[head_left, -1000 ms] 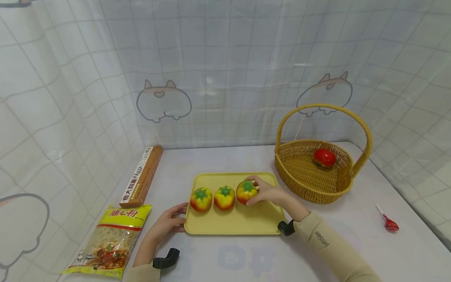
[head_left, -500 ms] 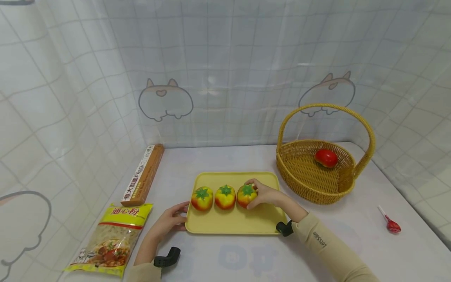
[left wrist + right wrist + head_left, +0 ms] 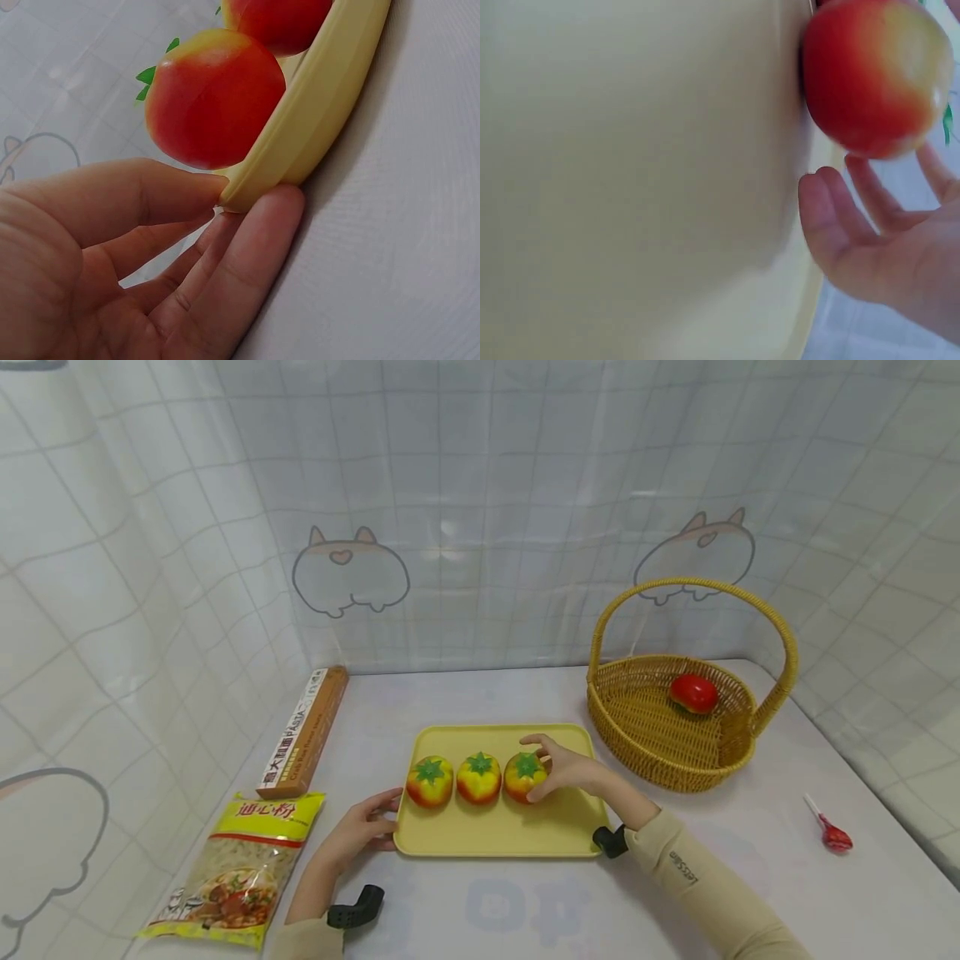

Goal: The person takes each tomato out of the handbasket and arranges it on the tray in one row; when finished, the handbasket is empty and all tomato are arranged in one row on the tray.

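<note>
Three red-and-yellow tomatoes with green leafy tops stand in a row on a yellow tray: the left tomato, the middle tomato and the right tomato. My left hand pinches the left edge of the tray; in the left wrist view the thumb is at the rim and a finger lies against the tray's outer side. Around the right tomato, my right hand has its fingers spread. The right wrist view shows those fingertips just off the skin of the tomato.
A wicker basket with a glossy red rounded item stands at the back right. Near the right edge lies a lollipop. To the left are a pasta box and a macaroni bag.
My right hand's fingers have spread and come away from the right tomato, which stays on the tray beside the middle one. My left hand keeps its place at the tray's edge.
</note>
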`<state>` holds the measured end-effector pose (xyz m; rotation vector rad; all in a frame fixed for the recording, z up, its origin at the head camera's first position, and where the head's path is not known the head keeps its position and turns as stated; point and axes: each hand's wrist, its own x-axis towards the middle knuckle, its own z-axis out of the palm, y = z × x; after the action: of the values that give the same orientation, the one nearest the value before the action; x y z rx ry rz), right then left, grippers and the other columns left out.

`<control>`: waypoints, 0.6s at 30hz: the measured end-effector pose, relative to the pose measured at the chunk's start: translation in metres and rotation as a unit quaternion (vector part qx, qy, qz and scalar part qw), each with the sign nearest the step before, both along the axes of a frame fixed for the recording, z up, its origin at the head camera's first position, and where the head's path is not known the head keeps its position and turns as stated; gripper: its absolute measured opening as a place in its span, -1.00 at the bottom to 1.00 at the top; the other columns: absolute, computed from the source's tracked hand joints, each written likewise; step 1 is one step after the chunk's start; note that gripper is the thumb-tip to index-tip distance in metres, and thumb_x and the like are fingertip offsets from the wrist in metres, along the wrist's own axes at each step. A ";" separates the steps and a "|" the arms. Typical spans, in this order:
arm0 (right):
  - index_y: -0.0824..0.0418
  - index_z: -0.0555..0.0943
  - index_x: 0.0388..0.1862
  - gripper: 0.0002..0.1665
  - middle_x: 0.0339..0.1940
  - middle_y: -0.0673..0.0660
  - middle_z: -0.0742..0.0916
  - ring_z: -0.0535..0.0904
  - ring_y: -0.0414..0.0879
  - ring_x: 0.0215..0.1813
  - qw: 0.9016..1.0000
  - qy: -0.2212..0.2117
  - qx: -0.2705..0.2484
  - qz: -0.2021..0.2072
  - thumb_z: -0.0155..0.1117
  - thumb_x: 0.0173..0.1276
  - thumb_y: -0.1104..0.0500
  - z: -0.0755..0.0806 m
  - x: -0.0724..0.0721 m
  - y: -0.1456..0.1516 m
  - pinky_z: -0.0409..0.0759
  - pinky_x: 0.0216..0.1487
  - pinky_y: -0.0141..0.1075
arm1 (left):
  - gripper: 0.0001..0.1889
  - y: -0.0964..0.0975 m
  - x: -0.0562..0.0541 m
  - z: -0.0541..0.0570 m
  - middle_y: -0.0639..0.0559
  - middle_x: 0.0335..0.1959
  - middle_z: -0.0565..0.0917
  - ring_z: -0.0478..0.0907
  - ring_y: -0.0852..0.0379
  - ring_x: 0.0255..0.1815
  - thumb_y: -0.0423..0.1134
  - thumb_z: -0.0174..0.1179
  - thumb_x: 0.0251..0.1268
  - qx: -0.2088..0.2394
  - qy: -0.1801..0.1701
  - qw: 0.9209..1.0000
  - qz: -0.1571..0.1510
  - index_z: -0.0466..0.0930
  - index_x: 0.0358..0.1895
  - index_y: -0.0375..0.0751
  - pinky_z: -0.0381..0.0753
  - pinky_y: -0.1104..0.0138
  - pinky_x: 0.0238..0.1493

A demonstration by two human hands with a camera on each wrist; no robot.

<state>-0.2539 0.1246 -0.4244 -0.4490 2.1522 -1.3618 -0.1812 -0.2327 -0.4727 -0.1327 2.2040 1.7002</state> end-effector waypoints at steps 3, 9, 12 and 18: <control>0.15 0.11 0.40 0.08 0.30 0.39 0.25 0.20 0.31 0.29 1.000 0.006 -0.013 -0.001 0.49 -0.08 0.23 0.005 -0.001 0.007 0.34 0.21 0.06 | -0.33 0.000 0.000 0.000 -0.22 0.09 0.39 0.56 0.03 -0.28 -0.35 0.21 0.10 0.000 0.002 1.000 -0.003 0.23 0.34 -0.25 0.65 0.23 -0.20; 0.13 0.11 0.39 -0.02 0.33 0.35 0.24 0.11 0.29 0.36 0.999 0.010 -0.042 -0.029 0.42 0.03 0.22 0.018 -0.005 0.025 0.22 0.27 0.13 | -0.33 0.000 0.000 0.001 -0.23 0.10 0.38 0.56 0.02 -0.28 -0.35 0.20 0.10 -0.001 0.004 1.000 -0.007 0.22 0.35 -0.26 0.65 0.23 -0.20; 0.07 0.17 0.37 -0.05 0.34 0.30 0.26 0.12 0.25 0.37 0.997 0.011 -0.041 -0.057 0.43 0.02 0.21 0.025 -0.007 0.033 0.16 0.31 0.12 | -0.33 -0.001 0.000 0.001 -0.24 0.10 0.38 0.56 0.03 -0.28 -0.36 0.19 0.11 0.000 0.004 1.000 -0.007 0.21 0.35 -0.27 0.65 0.22 -0.20; 0.10 0.17 0.36 -0.05 0.33 0.32 0.28 0.12 0.25 0.36 0.995 0.037 -0.039 -0.083 0.44 0.02 0.19 0.040 -0.008 0.048 0.11 0.34 0.12 | -0.33 0.000 0.001 0.000 -0.25 0.10 0.37 0.56 0.04 -0.28 -0.35 0.21 0.12 -0.001 0.003 1.000 -0.005 0.21 0.35 -0.29 0.65 0.21 -0.20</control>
<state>-0.2620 0.1721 -0.3840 -0.3618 2.2455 -1.5473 -0.1806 -0.2329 -0.4724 -0.1164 2.2076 1.6953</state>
